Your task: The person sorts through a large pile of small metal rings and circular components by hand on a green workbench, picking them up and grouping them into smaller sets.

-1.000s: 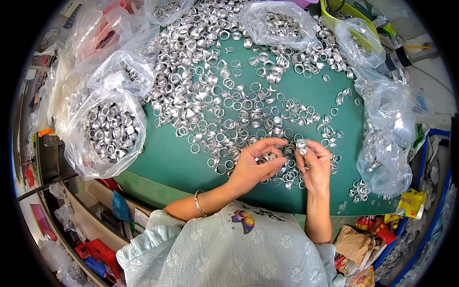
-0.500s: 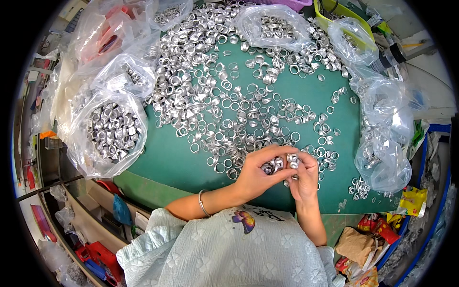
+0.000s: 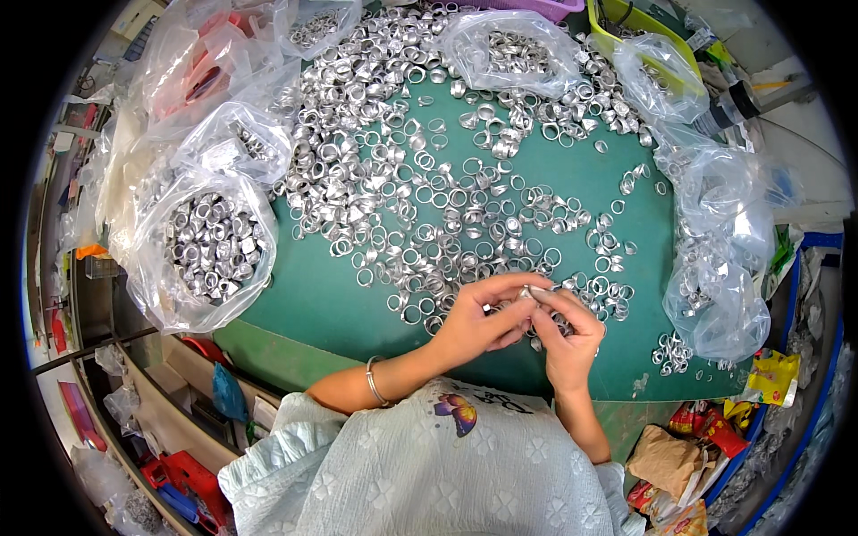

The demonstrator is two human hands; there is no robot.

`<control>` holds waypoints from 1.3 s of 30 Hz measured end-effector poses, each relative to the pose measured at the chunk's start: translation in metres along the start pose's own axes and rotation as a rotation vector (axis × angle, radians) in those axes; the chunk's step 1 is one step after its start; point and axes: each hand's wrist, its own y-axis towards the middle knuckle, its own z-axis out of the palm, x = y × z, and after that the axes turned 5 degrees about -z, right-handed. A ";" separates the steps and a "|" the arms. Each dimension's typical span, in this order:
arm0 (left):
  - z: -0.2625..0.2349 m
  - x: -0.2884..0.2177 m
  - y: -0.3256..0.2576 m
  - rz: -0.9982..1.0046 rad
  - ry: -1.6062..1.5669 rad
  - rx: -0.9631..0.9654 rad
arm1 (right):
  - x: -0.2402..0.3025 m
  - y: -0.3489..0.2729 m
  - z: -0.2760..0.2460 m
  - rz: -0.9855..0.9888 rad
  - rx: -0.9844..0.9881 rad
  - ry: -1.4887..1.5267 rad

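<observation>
The left hand and the right hand met just above the near edge of the green table; both were curled nearly closed, their fingertips pinching a small silver ring between them. The ring was shiny, pale metal, partly hidden by the fingers; its exact form could not be told. Beyond the hands, a heap of loose rings of the same silver colour spread across the table toward its far edge. At the table's left edge sat an open clear bag full of rings; a closed clear bag lay at the far edge; crumpled clear bags lined the right edge. Off the table's near right corner lay a yellow packet and a brown paper bag.
</observation>
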 end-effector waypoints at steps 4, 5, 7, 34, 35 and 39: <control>-0.015 0.007 0.002 -0.229 -0.536 0.081 | -0.011 -0.001 -0.013 0.393 -0.173 0.441; -0.019 0.008 0.001 -0.230 -0.552 0.112 | -0.018 0.004 -0.016 0.416 -0.191 0.398; -0.023 0.014 0.000 -0.234 -0.567 0.157 | -0.022 0.015 -0.022 0.476 -0.166 0.219; -0.022 0.004 -0.007 -0.323 -0.207 -0.071 | -0.035 0.069 -0.003 -0.205 0.385 -0.742; -0.022 0.004 -0.007 -0.327 -0.208 -0.068 | -0.038 0.067 -0.006 -0.165 0.370 -0.701; -0.021 0.005 -0.009 -0.292 -0.204 -0.103 | -0.040 0.058 -0.012 -0.042 0.226 -0.350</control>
